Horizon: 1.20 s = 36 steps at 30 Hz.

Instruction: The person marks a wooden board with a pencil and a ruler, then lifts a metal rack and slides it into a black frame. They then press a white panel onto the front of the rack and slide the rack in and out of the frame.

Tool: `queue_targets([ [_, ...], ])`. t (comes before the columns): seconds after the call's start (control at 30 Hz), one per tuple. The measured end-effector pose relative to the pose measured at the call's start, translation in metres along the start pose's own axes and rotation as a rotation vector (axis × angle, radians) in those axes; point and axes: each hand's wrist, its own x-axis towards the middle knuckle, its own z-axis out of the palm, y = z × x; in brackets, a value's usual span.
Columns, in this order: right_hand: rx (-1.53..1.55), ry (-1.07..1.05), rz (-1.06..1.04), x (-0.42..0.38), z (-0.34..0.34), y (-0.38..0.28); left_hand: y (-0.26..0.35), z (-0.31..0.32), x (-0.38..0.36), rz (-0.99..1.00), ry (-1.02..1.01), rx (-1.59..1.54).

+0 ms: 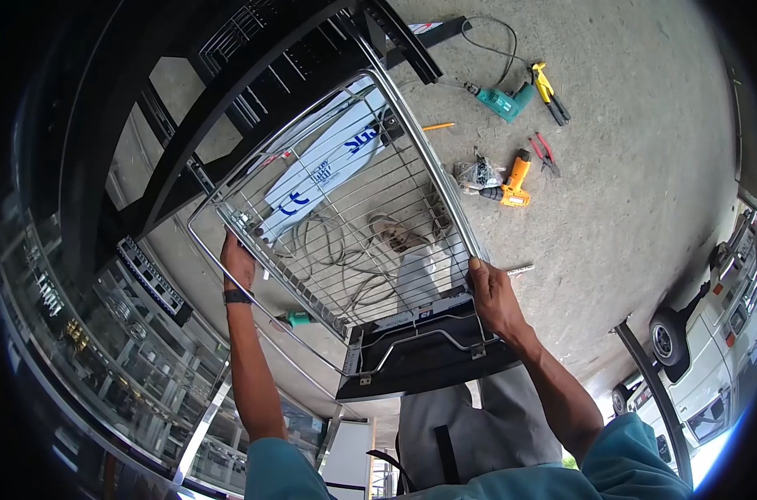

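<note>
A chrome wire basket (357,242) with a black front panel (428,358) hangs between my two hands, its far end by a dark metal frame (220,92). My left hand (238,260) is closed round the basket's left side near a small bracket; its fingertips are partly hidden. On the right rail my right hand (497,296) grips with the thumb on top and the fingers wrapped below. Through the wires a blue-and-white wrapped strip (324,171) and my shoes show beneath.
On the concrete floor at the upper right lie a teal drill (505,102), yellow-handled pliers (549,92), red-handled pliers (547,154), an orange drill (516,179) and a bag of small parts (480,173). Cable (316,250) coils under the basket. Glass display shelves (103,358) stand left; a white vehicle (712,350) right.
</note>
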Motion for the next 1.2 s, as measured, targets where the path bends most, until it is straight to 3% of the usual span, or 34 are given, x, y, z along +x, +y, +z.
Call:
queue_targets([
  [0.6, 0.099, -0.016, 0.107, 0.003, 0.009, 0.026, -0.015, -0.005, 0.010, 0.037, -0.036, 0.132],
  [0.73, 0.039, 0.033, 0.025, 0.003, 0.005, 0.020, -0.016, -0.005, 0.004, 0.000, 0.028, 0.060],
  [1.2, 0.037, -0.006, 0.100, 0.009, -0.006, 0.006, -0.012, -0.004, -0.006, -0.027, 0.142, 0.016],
])
